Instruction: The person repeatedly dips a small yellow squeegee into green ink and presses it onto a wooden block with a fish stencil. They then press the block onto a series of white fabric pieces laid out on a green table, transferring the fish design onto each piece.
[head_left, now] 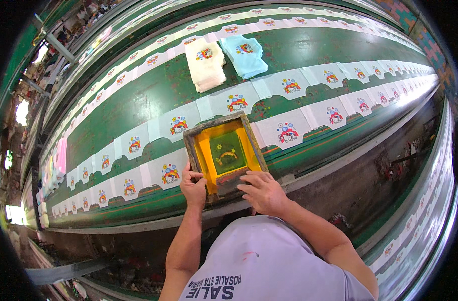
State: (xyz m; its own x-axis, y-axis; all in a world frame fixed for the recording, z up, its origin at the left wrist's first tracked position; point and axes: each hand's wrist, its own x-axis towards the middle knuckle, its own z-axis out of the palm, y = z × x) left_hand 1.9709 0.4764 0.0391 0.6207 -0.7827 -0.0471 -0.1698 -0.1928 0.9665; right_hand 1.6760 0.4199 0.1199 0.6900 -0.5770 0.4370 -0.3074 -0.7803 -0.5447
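A wooden screen-printing frame [190,145] lies tilted over the near row of printed cloth pieces. Yellow lines its inner walls, and a see-through green-yellow mesh [234,143] bears a cartoon design. My left hand [194,189] grips the frame's left side near the close corner, thumb on the inner side. At the near right corner, my right hand [264,193] holds the frame's edge with bent, slightly spread fingers. Between my hands, the frame's near end has a dark, reddish stained patch [231,181]. Printed cloth [287,131] shows right of the frame, and another piece [166,171] left.
The long green printing table [154,95] carries several rows of printed pale cloths. Farther back sit a cream cloth stack [205,65] and a light-blue cloth stack [244,56]. Another table with cloths [409,231] runs along the right. Pink cloths [62,155] hang at the left end.
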